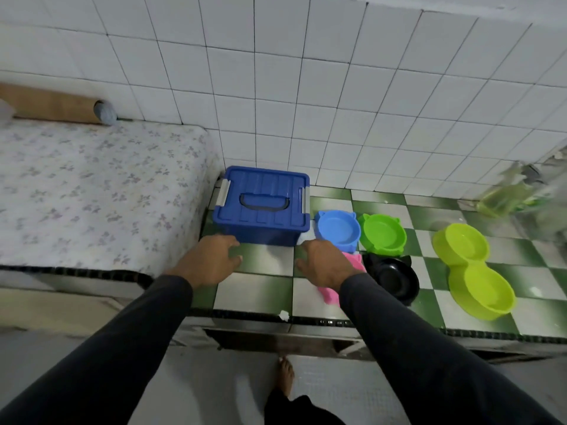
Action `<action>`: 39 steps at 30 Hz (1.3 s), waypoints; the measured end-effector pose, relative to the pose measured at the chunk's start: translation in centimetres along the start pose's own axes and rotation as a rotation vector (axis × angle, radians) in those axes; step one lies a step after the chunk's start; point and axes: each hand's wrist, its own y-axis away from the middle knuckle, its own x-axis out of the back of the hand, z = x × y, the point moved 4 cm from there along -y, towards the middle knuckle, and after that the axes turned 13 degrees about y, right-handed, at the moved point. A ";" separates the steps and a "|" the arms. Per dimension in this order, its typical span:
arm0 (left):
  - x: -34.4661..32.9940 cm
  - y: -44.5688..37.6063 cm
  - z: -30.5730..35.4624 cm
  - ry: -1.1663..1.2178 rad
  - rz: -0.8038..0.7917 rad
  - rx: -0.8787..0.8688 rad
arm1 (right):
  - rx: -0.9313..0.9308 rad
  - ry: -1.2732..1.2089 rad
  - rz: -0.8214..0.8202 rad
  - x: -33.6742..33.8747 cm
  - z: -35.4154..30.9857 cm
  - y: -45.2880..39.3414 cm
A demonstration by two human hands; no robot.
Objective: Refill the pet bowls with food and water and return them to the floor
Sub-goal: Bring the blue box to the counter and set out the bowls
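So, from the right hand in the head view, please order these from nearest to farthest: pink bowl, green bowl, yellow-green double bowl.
From the right hand:
1. pink bowl, partly hidden under the hand and wrist.
2. green bowl, farther right, toward the wall.
3. yellow-green double bowl, far right on the checkered counter.

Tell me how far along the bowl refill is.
Done: the bowls are on the counter, beside the closed blue box. The blue bowl, green bowl, black bowl and double bowl look empty; the pink bowl is mostly hidden. In hand: left hand and right hand reach toward the box, holding nothing. Left: filling, returning to the floor.
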 end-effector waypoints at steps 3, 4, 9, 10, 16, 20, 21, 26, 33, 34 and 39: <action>-1.5 3.5 -0.3 -0.046 -0.034 0.025 | -0.032 -0.009 0.028 -0.8 -0.5 3.8; -2.0 4.7 -0.5 -0.061 -0.042 0.030 | -0.042 -0.025 0.018 -1.4 -0.7 5.1; -5.2 10.8 -1.1 -0.060 -0.088 0.062 | -0.084 -0.096 -0.035 -4.8 -1.2 11.6; -5.9 11.8 -1.2 -0.069 -0.099 0.063 | -0.096 -0.106 -0.056 -5.5 -1.2 12.9; -10.4 16.5 -1.3 -0.111 -0.134 0.059 | -0.147 -0.146 -0.132 -9.6 0.0 18.8; -13.6 18.1 -1.0 -0.074 -0.132 0.097 | -0.115 -0.163 -0.141 -11.8 1.6 21.1; -14.5 18.5 -0.9 -0.077 -0.136 0.112 | -0.113 -0.177 -0.140 -12.5 2.1 21.6; -19.4 19.2 -0.2 -0.095 -0.128 0.128 | -0.133 -0.163 -0.191 -16.5 5.3 23.1; -27.5 18.0 -1.5 -0.073 -0.132 0.162 | -0.150 -0.210 -0.264 -23.0 9.2 23.2; -28.7 17.7 -1.9 -0.064 -0.135 0.162 | -0.153 -0.219 -0.281 -24.1 9.7 23.1; -35.4 15.0 -6.2 -0.074 -0.200 0.192 | -0.153 -0.196 -0.355 -31.1 12.0 20.9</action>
